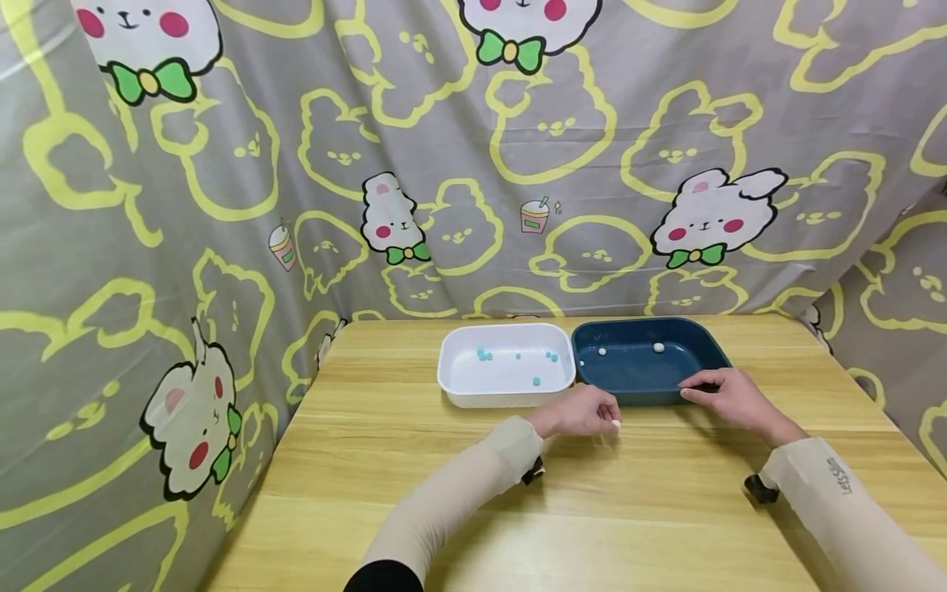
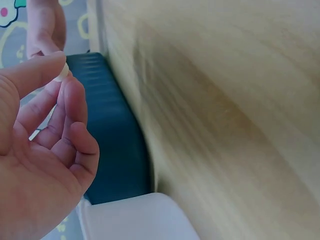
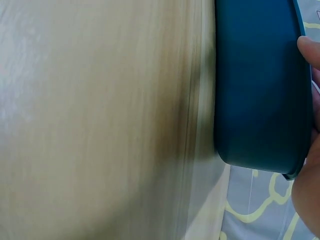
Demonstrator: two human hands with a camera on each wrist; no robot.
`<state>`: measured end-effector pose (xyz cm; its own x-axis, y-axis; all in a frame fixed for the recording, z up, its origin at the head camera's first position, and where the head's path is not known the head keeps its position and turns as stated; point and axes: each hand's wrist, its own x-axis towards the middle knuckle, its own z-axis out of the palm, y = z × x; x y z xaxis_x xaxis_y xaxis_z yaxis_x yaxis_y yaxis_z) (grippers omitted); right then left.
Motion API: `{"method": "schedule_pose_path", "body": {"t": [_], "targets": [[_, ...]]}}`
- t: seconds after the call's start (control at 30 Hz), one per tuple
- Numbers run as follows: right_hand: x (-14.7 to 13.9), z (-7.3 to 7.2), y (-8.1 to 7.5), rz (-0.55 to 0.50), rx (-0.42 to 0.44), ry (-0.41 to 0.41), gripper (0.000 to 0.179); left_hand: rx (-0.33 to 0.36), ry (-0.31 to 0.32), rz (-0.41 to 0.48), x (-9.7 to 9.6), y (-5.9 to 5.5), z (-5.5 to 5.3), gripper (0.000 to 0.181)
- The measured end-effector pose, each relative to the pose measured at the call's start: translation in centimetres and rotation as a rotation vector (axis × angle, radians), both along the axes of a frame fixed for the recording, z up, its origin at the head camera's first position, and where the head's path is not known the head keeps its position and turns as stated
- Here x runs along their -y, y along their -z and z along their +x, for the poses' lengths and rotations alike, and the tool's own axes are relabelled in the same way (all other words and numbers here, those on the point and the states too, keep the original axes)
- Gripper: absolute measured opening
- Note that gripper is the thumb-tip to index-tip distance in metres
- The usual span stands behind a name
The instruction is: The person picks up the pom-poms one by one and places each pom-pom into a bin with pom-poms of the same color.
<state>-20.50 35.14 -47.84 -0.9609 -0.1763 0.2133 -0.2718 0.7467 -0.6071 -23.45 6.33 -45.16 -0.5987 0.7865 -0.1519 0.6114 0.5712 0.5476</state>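
Between thumb and fingertips my left hand (image 1: 583, 410) pinches a small white ball (image 2: 63, 74), held just in front of the dark blue tray (image 1: 642, 396). In the left wrist view the other fingers of that hand are loosely bent. My right hand (image 1: 734, 400) holds the blue tray's near rim at its right end, the thumb (image 3: 309, 50) on the outer side and the fingers mostly hidden behind the rim. Inside that tray lie a larger white ball (image 1: 658, 348), a smaller white ball (image 1: 602, 352) and a tiny white piece (image 1: 581, 363) by the left wall.
A white tray (image 1: 473, 385) stands against the blue tray's left side, with several small teal balls (image 1: 536, 381) scattered in it. Both sit toward the far edge of the wooden table (image 1: 592, 510). A patterned grey curtain (image 1: 459, 107) hangs behind and at the sides.
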Motion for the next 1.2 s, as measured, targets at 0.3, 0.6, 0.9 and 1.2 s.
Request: {"method": "schedule_pose_path", "body": {"t": [0.3,0.6,0.9,1.2], "targets": [[0.1,-0.1,0.1,-0.001,-0.019,-0.001,0.015,0.015,-0.018,0.076,0.3,-1.1,-0.4,0.005],[0.1,-0.1,0.2,0.003,-0.013,0.007,0.017,0.044,-0.092,0.14,0.6,-2.5,-1.2,0.007],[0.1,-0.1,0.3,0.002,-0.016,0.003,0.015,0.055,-0.139,0.166,0.8,-3.5,-1.7,0.013],[0.1,-0.2,0.2,-0.003,-0.022,-0.005,0.014,0.019,-0.143,0.19,1.1,-4.5,-2.4,0.014]]}}
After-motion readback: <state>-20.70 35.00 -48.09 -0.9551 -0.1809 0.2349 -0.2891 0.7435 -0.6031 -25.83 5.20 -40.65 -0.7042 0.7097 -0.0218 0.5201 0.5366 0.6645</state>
